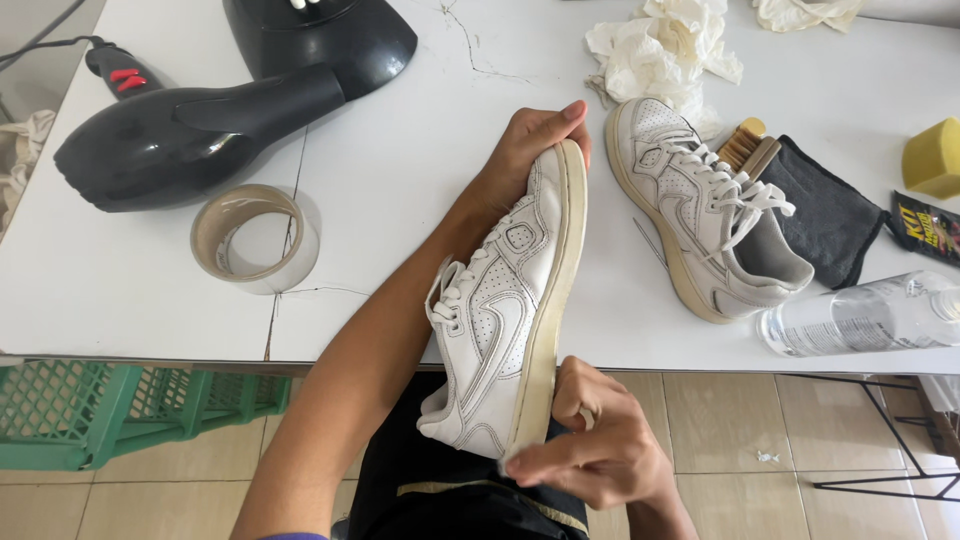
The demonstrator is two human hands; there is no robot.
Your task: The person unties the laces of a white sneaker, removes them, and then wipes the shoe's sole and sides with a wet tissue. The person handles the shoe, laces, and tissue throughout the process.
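The white table [420,190] spreads out beyond both hands, its top cracked in thin lines. Far to the left of the left hand lies a black hair dryer [190,125], and nearer that hand's forearm stands a roll of clear tape [255,238].

Between the hands is the held sneaker [505,320], tipped on its side with the sole edge turned right. It is white leather with dark stitching, perforated panels, white laces and a cream, slightly yellowed sole rim; its toe rests over the table edge and its heel hangs toward the person's lap.

The left hand [525,145] is wrapped around the toe end, fingers curled over the front. The right hand [600,445] is closed at the heel end, fingertips pinching a small pale thing against the sole rim; what it is cannot be made out.

Just right of the left hand sits a second sneaker [695,210], upright, partly on a dark cloth [830,215]. Beyond it lie crumpled tissues [660,50]. Right of the right hand lies a clear plastic bottle [865,312]; farther off, a yellow sponge [933,157].
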